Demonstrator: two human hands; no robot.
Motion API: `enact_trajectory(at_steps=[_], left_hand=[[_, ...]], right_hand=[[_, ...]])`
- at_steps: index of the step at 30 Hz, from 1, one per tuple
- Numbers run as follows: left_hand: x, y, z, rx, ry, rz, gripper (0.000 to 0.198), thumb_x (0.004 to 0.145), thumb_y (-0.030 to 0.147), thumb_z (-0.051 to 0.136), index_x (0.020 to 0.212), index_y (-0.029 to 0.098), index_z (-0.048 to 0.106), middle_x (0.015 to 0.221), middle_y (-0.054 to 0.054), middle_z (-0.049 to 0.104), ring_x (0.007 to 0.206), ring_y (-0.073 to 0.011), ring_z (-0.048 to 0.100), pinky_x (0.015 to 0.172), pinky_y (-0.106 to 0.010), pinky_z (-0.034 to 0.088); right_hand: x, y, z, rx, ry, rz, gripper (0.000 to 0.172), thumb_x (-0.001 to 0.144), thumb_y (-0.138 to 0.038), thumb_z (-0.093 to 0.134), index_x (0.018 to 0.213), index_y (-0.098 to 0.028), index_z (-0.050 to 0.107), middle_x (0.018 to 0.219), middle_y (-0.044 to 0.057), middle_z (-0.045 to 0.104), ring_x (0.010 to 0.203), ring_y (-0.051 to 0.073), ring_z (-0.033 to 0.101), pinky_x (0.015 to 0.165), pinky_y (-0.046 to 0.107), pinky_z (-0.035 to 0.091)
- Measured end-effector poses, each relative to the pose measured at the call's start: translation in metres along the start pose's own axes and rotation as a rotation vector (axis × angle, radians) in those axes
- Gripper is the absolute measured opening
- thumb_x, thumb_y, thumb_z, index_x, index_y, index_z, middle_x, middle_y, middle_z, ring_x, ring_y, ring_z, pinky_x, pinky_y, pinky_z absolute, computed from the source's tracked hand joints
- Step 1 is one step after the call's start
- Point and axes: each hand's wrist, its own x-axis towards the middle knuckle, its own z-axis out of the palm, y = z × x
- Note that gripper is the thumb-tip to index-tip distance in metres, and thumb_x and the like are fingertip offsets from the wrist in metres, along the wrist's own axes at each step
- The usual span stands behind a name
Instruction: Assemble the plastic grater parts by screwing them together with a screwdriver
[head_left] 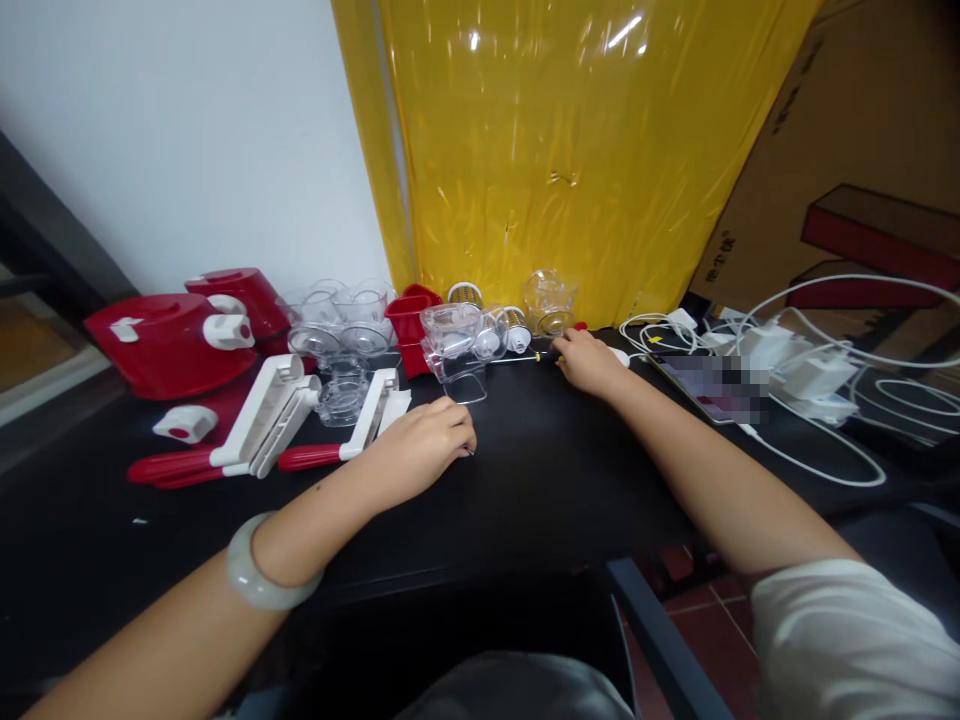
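Note:
My left hand (420, 445) rests on the black table (540, 480) with its fingers curled under, beside a white crank with a red handle (337, 440); whether it holds anything is hidden. My right hand (589, 362) reaches to the back of the table and closes around a screwdriver (544, 355) with a dark and yellow grip, its thin shaft pointing left. Clear plastic housings (454, 345) and white drum parts (510, 335) stand just left of that hand. A pale bangle (262, 575) sits on my left wrist.
Red bases (169, 340) and a second white crank (262, 415) lie at the left, with clear bowls (337, 320) behind. A tablet (709, 385), white chargers (810, 375) and cables (825, 460) fill the right. Yellow sheeting (570, 150) and a cardboard box (862, 170) stand behind.

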Motion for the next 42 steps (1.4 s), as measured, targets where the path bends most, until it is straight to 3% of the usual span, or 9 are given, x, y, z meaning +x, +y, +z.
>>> enact_trajectory(at_steps=[14, 22, 27, 32, 35, 42], left_hand=[[-0.001, -0.001, -0.004, -0.09, 0.006, -0.07, 0.011, 0.092, 0.017, 0.05, 0.084, 0.02, 0.057, 0.089, -0.004, 0.061, 0.086, -0.0193, 0.055, 0.075, -0.032, 0.045], [-0.008, -0.023, -0.003, -0.186, 0.09, -0.144, 0.009, 0.095, 0.024, 0.051, 0.089, 0.021, 0.056, 0.094, -0.003, 0.06, 0.09, -0.0189, 0.055, 0.082, -0.034, 0.045], [-0.007, -0.02, -0.003, -0.055, 0.1, -0.146, 0.012, 0.093, 0.028, 0.055, 0.099, 0.021, 0.063, 0.098, -0.005, 0.062, 0.097, -0.0214, 0.056, 0.085, -0.036, 0.047], [0.003, -0.014, 0.001, 0.173, 0.121, -0.257, 0.018, 0.089, 0.032, 0.061, 0.1, 0.019, 0.068, 0.097, -0.008, 0.064, 0.093, -0.0247, 0.058, 0.08, -0.038, 0.048], [0.007, -0.018, 0.005, 0.171, 0.07, -0.232, 0.012, 0.089, 0.025, 0.061, 0.094, 0.02, 0.069, 0.094, -0.006, 0.065, 0.09, -0.023, 0.059, 0.075, -0.035, 0.047], [0.007, -0.027, 0.008, 0.104, 0.025, -0.184, 0.016, 0.093, 0.027, 0.054, 0.095, 0.021, 0.069, 0.095, -0.004, 0.067, 0.092, -0.021, 0.058, 0.078, -0.033, 0.045]], right_hand=[[0.001, 0.002, 0.006, -0.046, 0.002, 0.008, 0.032, 0.088, -0.024, 0.055, 0.119, -0.015, 0.059, 0.113, 0.017, 0.059, 0.108, 0.031, 0.052, 0.087, 0.042, 0.048], [0.001, 0.002, 0.006, -0.033, 0.001, 0.017, 0.034, 0.087, -0.024, 0.055, 0.119, -0.014, 0.06, 0.116, 0.018, 0.059, 0.111, 0.032, 0.051, 0.086, 0.043, 0.048], [0.001, 0.003, 0.006, -0.019, -0.014, 0.009, 0.031, 0.088, -0.024, 0.053, 0.117, -0.015, 0.062, 0.116, 0.018, 0.06, 0.111, 0.032, 0.052, 0.087, 0.044, 0.047], [0.002, 0.003, 0.007, -0.034, -0.049, 0.003, 0.03, 0.089, -0.023, 0.053, 0.115, -0.015, 0.063, 0.116, 0.018, 0.06, 0.11, 0.032, 0.055, 0.086, 0.042, 0.047], [0.002, 0.003, 0.006, -0.042, -0.059, 0.009, 0.03, 0.089, -0.023, 0.052, 0.116, -0.016, 0.063, 0.116, 0.018, 0.06, 0.11, 0.032, 0.055, 0.085, 0.041, 0.047], [0.001, 0.001, 0.001, -0.055, -0.073, 0.004, 0.03, 0.091, -0.023, 0.049, 0.117, -0.015, 0.062, 0.116, 0.018, 0.06, 0.11, 0.031, 0.056, 0.085, 0.04, 0.047]])
